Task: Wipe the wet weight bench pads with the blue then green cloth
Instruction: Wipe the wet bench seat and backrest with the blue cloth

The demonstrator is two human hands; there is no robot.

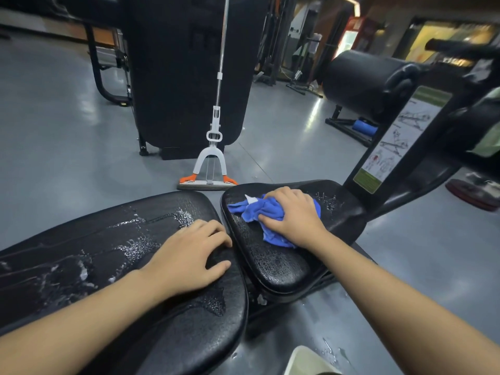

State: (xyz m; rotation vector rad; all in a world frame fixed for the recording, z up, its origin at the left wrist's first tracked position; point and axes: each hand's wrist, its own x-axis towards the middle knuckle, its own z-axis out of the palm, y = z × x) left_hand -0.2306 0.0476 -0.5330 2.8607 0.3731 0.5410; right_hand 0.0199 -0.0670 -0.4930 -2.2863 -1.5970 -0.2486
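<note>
Two black bench pads fill the lower view. The long back pad (81,253) on the left carries streaks and beads of water. The smaller seat pad (276,261) on the right has droplets near its far edge. A crumpled blue cloth (257,212) lies on the seat pad, and my right hand (293,215) presses down on it with fingers curled round the bunched fabric. My left hand (189,258) rests on the end of the back pad, fingers bent over its edge, holding nothing. A pale green cloth (489,136) hangs at the right edge.
A mop (208,169) with an orange-and-white head leans on a black machine (186,71) beyond the pads. The bench frame with an instruction label (400,136) and a roller pad (359,77) rises on the right. A pale container rim (308,361) shows at the bottom.
</note>
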